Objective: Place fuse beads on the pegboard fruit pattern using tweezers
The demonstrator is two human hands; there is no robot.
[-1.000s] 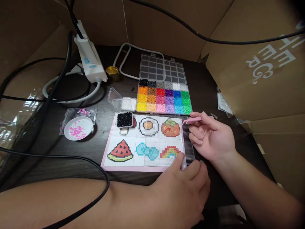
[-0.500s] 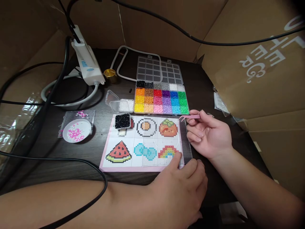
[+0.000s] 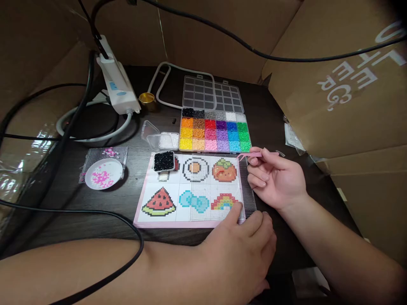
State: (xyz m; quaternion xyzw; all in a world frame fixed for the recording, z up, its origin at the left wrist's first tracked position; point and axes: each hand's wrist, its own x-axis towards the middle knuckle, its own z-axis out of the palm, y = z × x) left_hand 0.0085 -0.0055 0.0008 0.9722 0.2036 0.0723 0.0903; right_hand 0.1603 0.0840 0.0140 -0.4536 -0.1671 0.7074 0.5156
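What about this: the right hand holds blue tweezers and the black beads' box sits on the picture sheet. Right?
Almost: the head view shows pink tweezers in the right hand, not blue. The box of black beads does sit on the picture sheet.

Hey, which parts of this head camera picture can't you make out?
Head view:
- Picture at the sheet's upper left: partly covered by the black bead tub.
- Mesh board: partly hidden by the white dish.
- Rainbow's right end: behind the left hand.
- Pink tweezers, right hand: tips too small to tell whether they grip a bead.
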